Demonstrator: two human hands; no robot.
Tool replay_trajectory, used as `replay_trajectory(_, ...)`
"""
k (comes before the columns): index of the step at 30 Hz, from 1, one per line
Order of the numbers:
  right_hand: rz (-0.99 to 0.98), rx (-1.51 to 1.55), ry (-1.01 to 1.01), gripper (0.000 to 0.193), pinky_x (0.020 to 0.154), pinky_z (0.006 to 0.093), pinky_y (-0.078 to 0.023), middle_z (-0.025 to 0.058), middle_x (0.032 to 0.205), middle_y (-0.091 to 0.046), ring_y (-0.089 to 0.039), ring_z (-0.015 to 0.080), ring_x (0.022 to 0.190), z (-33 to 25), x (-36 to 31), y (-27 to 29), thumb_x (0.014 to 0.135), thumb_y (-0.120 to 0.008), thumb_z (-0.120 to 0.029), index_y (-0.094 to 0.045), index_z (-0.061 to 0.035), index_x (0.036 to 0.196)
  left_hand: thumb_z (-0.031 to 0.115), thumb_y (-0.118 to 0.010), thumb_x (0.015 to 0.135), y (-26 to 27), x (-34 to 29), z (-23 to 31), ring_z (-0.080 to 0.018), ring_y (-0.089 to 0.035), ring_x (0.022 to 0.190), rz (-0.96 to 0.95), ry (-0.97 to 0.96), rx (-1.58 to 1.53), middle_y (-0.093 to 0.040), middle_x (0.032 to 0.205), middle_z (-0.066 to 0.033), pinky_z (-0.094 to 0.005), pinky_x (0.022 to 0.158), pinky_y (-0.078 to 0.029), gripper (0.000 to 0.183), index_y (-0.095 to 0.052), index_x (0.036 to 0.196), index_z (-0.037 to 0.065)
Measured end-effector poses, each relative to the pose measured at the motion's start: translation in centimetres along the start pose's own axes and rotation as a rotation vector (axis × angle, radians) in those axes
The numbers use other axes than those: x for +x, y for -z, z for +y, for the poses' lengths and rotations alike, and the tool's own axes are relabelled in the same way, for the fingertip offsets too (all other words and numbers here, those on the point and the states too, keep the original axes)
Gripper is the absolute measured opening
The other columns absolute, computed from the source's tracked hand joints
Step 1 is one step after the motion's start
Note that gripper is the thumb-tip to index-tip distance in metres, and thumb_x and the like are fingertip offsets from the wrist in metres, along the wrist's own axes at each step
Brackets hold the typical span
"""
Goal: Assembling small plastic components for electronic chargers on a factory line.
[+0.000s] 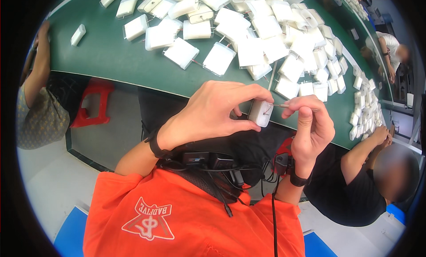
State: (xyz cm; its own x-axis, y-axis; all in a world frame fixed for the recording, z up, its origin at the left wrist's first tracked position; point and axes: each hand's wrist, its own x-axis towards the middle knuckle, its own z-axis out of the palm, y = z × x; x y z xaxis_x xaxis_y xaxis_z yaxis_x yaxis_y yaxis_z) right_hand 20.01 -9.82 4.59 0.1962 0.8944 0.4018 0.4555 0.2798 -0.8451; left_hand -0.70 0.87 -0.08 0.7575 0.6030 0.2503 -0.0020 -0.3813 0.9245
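Note:
My left hand (215,108) grips a small white rectangular block (262,113) between thumb and fingers, just off the near edge of the green table (120,72). The block's end face is turned toward my right hand, and thin wires show on it. My right hand (316,128) pinches a thin metal tool (279,105), its tip at the wires on that face. Whether the tool is tweezers or a pick, I cannot make out. Similar white blocks (219,59), some with short wires, lie in a heap just beyond my hands.
A lone white block (78,35) lies at the table's left. More blocks (366,103) cover its right side, where a person in black (350,190) works. Another person's arm (41,66) rests at the left edge. A red stool (94,101) stands below the table.

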Motion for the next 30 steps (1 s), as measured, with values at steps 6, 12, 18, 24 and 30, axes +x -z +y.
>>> replay_trajectory(6,-0.006,-0.022,-0.018,0.013,0.070,0.0287,-0.053,0.0125,0.088,-0.072,-0.067,0.0165,0.074,0.04,-0.02,-0.10,0.110,-0.063,-0.001,-0.071,0.0062,0.101,0.008,-0.095,0.078,0.00,0.03,0.00,-0.0189,-0.078,0.092,-0.004,0.002,-0.004,-0.081,0.119,-0.0033,-0.0282,0.067,-0.066,0.053,-0.078,0.128,0.008)
replay_trajectory(12,-0.023,-0.098,0.063,0.010,0.068,0.0287,-0.053,0.0127,0.086,-0.072,-0.067,0.0177,0.074,-0.59,0.35,0.01,0.107,-0.065,0.002,-0.071,0.0055,0.100,0.008,-0.095,0.078,0.01,0.01,0.07,-0.0193,-0.078,0.093,0.001,0.005,-0.013,-0.081,0.119,-0.0036,-0.0287,0.068,-0.067,0.053,-0.078,0.128,0.008)
replay_trajectory(18,-0.013,-0.094,0.063,0.009,0.067,0.0289,-0.053,0.0128,0.086,-0.072,-0.067,0.0182,0.073,-0.14,0.12,0.08,0.106,-0.065,0.002,-0.071,0.0058,0.100,0.007,-0.095,0.078,-0.06,0.03,-0.08,-0.0195,-0.079,0.093,0.004,-0.010,-0.024,-0.081,0.120,-0.0041,-0.0287,0.068,-0.067,0.054,-0.078,0.129,0.008)
replay_trajectory(24,-0.017,-0.076,0.043,0.008,0.068,0.0293,-0.054,0.0129,0.086,-0.073,-0.068,0.0184,0.073,-0.35,0.20,-0.18,0.106,-0.066,0.003,-0.071,0.0060,0.100,0.006,-0.094,0.078,0.02,-0.06,0.01,-0.0193,-0.079,0.092,-0.002,0.000,-0.014,-0.081,0.120,-0.0039,-0.0287,0.068,-0.067,0.054,-0.078,0.129,0.008)
replay_trajectory(30,-0.047,-0.120,0.061,0.005,0.067,0.0324,-0.055,0.0126,0.087,-0.074,-0.069,0.0228,0.073,-0.46,0.39,0.06,0.101,-0.068,0.006,-0.071,0.0047,0.098,0.006,-0.095,0.078,-0.04,0.09,-0.06,-0.0196,-0.079,0.092,-0.008,-0.007,-0.007,-0.081,0.120,-0.0043,-0.0289,0.068,-0.067,0.054,-0.077,0.130,0.008)
